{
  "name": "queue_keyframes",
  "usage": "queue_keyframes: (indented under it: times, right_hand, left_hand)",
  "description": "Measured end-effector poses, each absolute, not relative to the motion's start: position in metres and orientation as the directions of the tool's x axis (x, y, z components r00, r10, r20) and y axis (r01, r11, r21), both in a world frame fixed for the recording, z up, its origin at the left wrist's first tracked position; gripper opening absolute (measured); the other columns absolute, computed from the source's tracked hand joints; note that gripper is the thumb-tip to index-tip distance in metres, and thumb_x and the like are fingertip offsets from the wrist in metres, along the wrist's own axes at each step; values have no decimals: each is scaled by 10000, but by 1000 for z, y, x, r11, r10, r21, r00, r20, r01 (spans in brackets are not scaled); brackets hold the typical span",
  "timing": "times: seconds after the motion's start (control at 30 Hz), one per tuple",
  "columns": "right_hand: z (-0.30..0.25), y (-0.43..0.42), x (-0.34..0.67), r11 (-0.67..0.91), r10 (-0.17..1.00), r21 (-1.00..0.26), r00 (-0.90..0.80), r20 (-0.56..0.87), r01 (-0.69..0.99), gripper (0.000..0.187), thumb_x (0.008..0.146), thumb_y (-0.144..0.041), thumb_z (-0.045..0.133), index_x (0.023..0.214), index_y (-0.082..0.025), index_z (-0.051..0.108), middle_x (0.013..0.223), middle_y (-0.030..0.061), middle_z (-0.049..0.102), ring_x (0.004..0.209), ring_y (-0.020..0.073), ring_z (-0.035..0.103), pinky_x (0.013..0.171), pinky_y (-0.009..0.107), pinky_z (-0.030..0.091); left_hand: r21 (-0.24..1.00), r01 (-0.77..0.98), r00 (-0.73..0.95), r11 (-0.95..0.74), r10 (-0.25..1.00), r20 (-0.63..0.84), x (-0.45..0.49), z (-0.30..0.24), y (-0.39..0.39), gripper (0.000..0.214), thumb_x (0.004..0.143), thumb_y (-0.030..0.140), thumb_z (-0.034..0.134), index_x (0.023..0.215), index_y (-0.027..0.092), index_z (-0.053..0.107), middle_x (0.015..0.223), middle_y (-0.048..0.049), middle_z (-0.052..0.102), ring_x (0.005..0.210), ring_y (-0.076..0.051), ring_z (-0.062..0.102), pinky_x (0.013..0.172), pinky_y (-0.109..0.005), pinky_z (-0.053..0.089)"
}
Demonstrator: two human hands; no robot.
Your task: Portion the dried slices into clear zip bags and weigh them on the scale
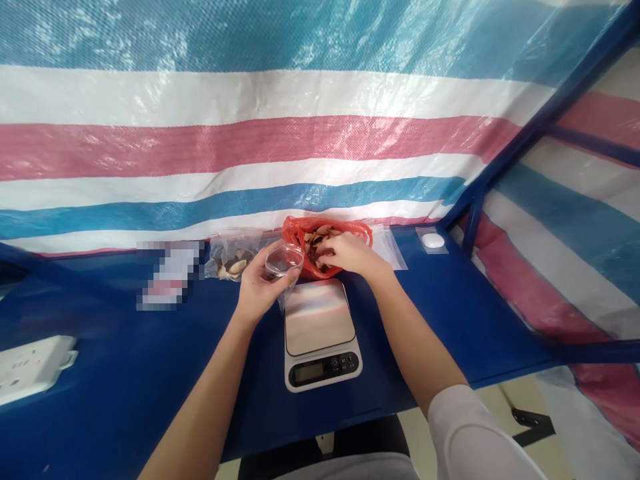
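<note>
My left hand (261, 283) is closed around a clear, round-rimmed plastic cup (284, 259), held above the back left corner of a digital kitchen scale (320, 333). Its mouth faces up towards me. Just right of it, a red plastic bag (294, 230) lies open, full of dried brown slices (320, 235). The fingers of my right hand (345, 253) reach into that bag and are bent against the slices. Whether they pinch a piece is hard to make out. Nothing lies on the scale's plate, and its display looks blank.
Left of the cup lies a clear zip bag (233, 257) with pale pieces inside. Clear bags (390, 247) lie behind my right wrist. A small bag with a white disc (433, 241) is farther right. A white power strip (37, 367) sits at the left. Striped sheeting (250, 147) closes off the back.
</note>
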State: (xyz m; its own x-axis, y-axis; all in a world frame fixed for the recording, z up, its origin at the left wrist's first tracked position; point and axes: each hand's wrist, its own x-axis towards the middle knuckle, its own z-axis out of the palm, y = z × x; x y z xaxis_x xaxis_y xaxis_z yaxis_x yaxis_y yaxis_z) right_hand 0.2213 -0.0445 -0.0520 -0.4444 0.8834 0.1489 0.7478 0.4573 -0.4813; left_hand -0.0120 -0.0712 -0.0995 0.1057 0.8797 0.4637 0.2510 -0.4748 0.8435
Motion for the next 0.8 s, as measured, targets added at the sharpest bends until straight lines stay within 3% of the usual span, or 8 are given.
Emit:
queue_keyframes:
  times: [0.2,0.43,0.8]
  right_hand:
    - [-65,-41,215,570,810,-368,-578,98,735,190,834,-130,658,920,-214,806,948,69,777,959,222,660,841,315,450]
    - [-72,-41,215,489,855,-348,-519,10,800,309,872,-201,647,1149,-245,778,1143,86,759,1081,264,646,917,351,449]
    - [-68,-41,208,461,882,-279,-469,39,843,224,937,-187,616,1068,-212,796,1101,91,774,1069,259,673,906,330,466]
  left_hand:
    - [855,232,123,-464,886,448,-12,-106,-74,654,752,490,829,1306,193,648,1180,-121,728,1081,-282,705,963,-417,586]
    - [859,218,128,-463,886,445,-12,-108,-74,641,750,447,840,1303,179,658,1211,-137,716,1114,-292,694,1006,-428,552]
    - [850,233,110,-473,881,460,-14,-107,-78,617,761,436,828,1302,190,662,1116,-103,729,1035,-261,704,982,-420,548]
